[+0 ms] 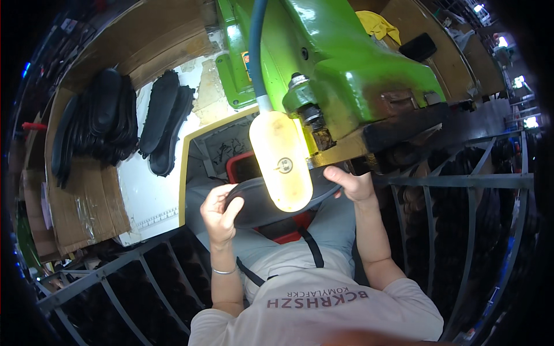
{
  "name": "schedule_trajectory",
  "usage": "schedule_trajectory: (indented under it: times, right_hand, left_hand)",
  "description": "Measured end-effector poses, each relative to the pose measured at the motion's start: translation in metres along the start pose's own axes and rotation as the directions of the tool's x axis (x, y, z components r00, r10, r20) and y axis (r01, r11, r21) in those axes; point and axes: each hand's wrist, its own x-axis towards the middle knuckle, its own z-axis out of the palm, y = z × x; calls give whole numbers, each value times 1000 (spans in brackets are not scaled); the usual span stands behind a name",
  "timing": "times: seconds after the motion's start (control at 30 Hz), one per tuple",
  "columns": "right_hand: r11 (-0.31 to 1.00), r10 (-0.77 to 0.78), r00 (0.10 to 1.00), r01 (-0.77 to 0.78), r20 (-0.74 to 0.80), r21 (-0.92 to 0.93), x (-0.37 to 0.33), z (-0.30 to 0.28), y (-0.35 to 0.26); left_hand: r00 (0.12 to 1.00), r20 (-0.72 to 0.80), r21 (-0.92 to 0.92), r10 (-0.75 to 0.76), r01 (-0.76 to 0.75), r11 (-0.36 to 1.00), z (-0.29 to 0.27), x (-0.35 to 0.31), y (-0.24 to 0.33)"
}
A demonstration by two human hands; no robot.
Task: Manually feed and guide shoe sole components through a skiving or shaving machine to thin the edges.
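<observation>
A black shoe sole (pixel 252 206) lies across my lap area, held up at both ends. My left hand (pixel 219 212) grips its left end, thumb on the near face and fingers behind the edge. At the other end, my right hand (pixel 355 185) pinches the sole with its thumb raised over it, close under the head of a green machine (pixel 369 69). A bright, elongated lamp (pixel 281 161) hangs in front and hides the middle of the sole. Part of the right end is in shadow below the machine's metal arm (pixel 340 151).
Several black soles (pixel 104 115) are stacked in an open cardboard box at the left, and a few more (pixel 164 124) lie on the white tabletop (pixel 141 199). Metal racks (pixel 470 181) with dark items stand on both sides. A yellow cloth (pixel 378 26) lies behind the machine.
</observation>
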Motion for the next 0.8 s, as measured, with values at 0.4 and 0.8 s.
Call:
schedule_trajectory:
  times: [0.4,0.8]
  right_hand:
    - [989,-90,990,102,112,-105,7,14,32]
    - [907,-74,946,195,-315,374,-36,-52,58]
  left_hand:
    - [917,29,98,-399,394,914,44,-92,-68]
    - [994,-82,5,-71,72,997,62,-39,-13]
